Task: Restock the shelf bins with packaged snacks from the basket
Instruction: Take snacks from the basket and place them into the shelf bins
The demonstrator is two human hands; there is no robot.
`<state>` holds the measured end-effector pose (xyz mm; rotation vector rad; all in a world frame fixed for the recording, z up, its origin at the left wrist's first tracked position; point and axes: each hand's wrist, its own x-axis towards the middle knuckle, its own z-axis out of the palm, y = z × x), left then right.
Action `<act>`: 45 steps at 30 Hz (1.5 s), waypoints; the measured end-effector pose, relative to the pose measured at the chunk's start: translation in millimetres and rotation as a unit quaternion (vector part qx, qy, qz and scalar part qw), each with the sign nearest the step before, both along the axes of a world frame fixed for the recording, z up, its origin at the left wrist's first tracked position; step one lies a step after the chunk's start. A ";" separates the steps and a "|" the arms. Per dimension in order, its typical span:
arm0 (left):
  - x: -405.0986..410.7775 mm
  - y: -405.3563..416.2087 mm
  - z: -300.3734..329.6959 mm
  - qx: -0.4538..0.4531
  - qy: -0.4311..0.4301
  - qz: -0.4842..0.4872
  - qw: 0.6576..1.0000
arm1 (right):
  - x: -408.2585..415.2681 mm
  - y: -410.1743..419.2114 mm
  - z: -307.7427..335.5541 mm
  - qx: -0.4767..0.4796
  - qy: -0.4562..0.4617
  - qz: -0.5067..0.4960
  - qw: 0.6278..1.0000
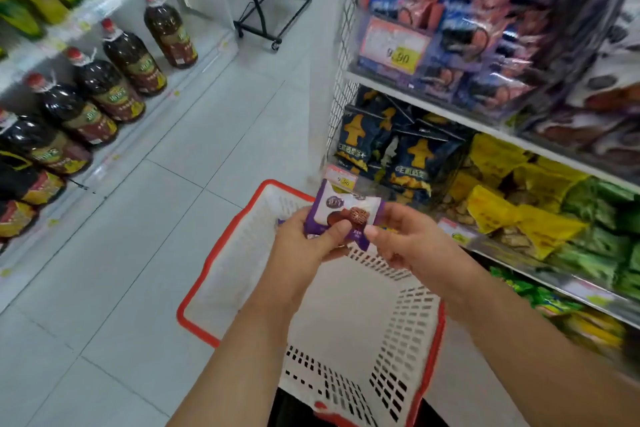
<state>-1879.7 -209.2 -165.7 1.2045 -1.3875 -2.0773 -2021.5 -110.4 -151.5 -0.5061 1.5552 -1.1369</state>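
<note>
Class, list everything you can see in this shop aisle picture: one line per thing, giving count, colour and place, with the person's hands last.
Snack packet: one, purple, held above the basket.
Basket: one, white with red rim, on the floor below the hands.
Oil bottles: a row, dark with red caps, low shelf at left.
Blue packets: several, dark blue, middle shelf at right.
Yellow packets: several, right of the blue ones.
Green packets: several, far right.
Price tag: one, red and yellow, upper shelf.
Black rack: one, aisle end.
Left hand: grips the packet.
Right hand: pinches the packet's other end.
</note>
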 end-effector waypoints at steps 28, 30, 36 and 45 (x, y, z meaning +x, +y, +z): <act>-236.2 49.3 103.1 -0.528 -0.048 -0.198 0.825 | -242.2 69.9 166.6 -0.035 0.371 -0.247 0.895; -235.4 47.9 100.9 -0.533 -0.038 -0.188 0.824 | -265.7 55.3 170.3 -0.037 0.371 -0.255 0.892; -231.3 46.2 103.0 -0.558 -0.047 -0.195 0.805 | -328.7 2.3 167.2 0.042 0.458 -0.266 0.847; -229.7 41.7 104.9 -0.549 -0.031 -0.199 0.811 | -328.4 -11.2 153.2 0.084 0.528 -0.290 0.794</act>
